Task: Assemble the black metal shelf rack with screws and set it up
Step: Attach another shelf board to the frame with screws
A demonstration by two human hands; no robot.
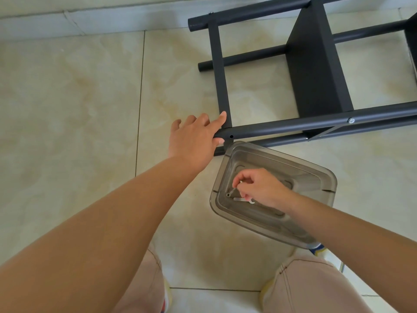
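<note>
Rack (316,71): lying on its side on the tiled floor (67,109).
Left hand (194,141): fingers wrapping its lower tube end.
Right hand (261,188): fingers pinching a small screw (240,181) inside the clear tub (282,161).
Writing: none readable.

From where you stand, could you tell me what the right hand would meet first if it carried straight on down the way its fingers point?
Probably the small screw on the floor of the clear plastic tub, just below the right hand; a flat wrench lies beside it. Depth is unclear.
</note>
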